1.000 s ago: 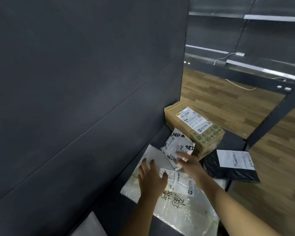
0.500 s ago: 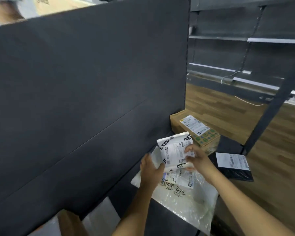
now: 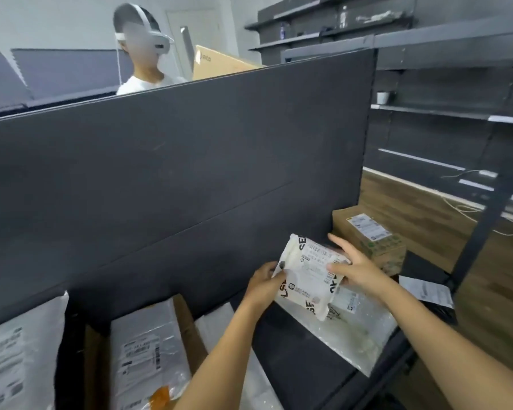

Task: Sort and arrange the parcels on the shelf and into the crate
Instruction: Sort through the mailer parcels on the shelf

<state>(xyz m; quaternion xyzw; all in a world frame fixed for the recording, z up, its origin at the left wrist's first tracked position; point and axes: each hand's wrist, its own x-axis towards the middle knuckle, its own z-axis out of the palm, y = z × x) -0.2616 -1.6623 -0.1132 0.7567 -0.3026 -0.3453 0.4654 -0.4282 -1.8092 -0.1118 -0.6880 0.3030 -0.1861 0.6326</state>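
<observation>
**A:** What is different from a second ago?

**B:** The white parcel is off the shelf. A second ago it lies on the clear plastic parcel, propped against the cardboard box, with only the right hand touching it. Now both hands hold it in the air, tilted, with its printed label facing the person.

**A:** How is each grip set?

**B:** The left hand pinches the parcel's edge at nine o'clock, thumb on the front. The right hand pinches the edge at three o'clock, with its thumb across the label and its fingers behind. Neither hand is spread flat any more; earlier the left one lies flat on the clear plastic parcel.

**A:** And the rest?

**B:** The clear plastic parcel lies flat on the shelf, just under the lifted parcel toward five o'clock. The cardboard box stands against the back panel at two o'clock from it. A black parcel lies at four o'clock. More parcels stand upright on the shelf at seven o'clock.

**A:** So what does that mean for the sorting?

**B:** I judge this one is picked and being read. Where it goes is still undecided, and no crate is in view.
</observation>
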